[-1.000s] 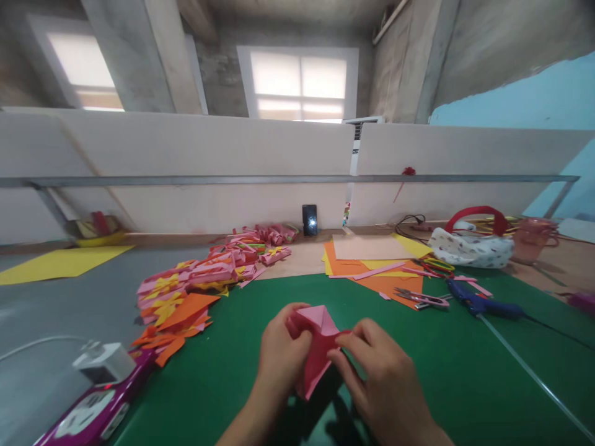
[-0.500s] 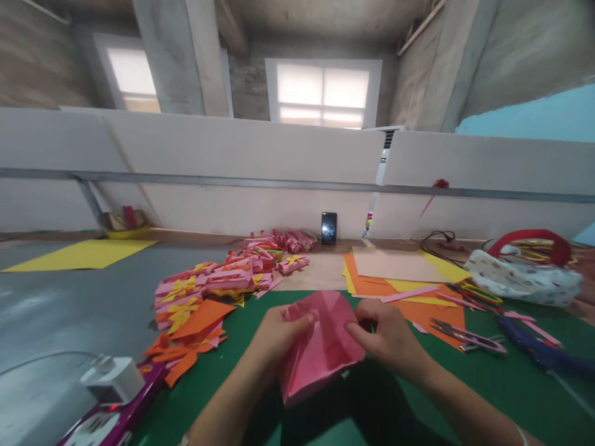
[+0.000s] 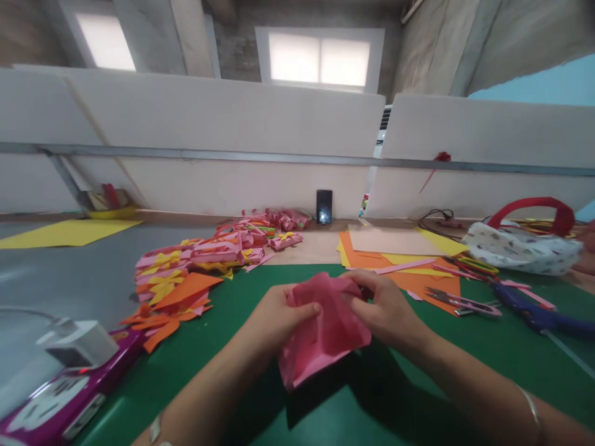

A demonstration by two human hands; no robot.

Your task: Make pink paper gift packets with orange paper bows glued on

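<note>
The pink paper (image 3: 325, 331) is held up over the green mat (image 3: 465, 378), between the two hands. The left hand (image 3: 274, 319) is closed on its left upper edge, thumb on the near face. The right hand (image 3: 385, 310) pinches its right upper edge, fingers curled over the top. The paper hangs down from both hands toward the camera, its lower corner pointing down and left.

From the paper, the paper pile (image 3: 204, 266) lies left and beyond; the orange sheets (image 3: 404, 272) lie right and beyond, with the scissors (image 3: 465, 302) at their near edge and the glue gun (image 3: 539, 313) further right. The phone (image 3: 324, 206) stands straight beyond the paper, against the white wall. The power strip (image 3: 60, 396) lies far left and nearer on the counter (image 3: 69, 279).

The paper's folds are blurred and its far face is hidden, as are most fingers of the left hand. The glue gun is cut off at the right edge, the power strip at the lower left.

Against half a second ago the hands and paper sit in much the same hold; the paper looks more crumpled at the top, and the view has tipped down slightly.
</note>
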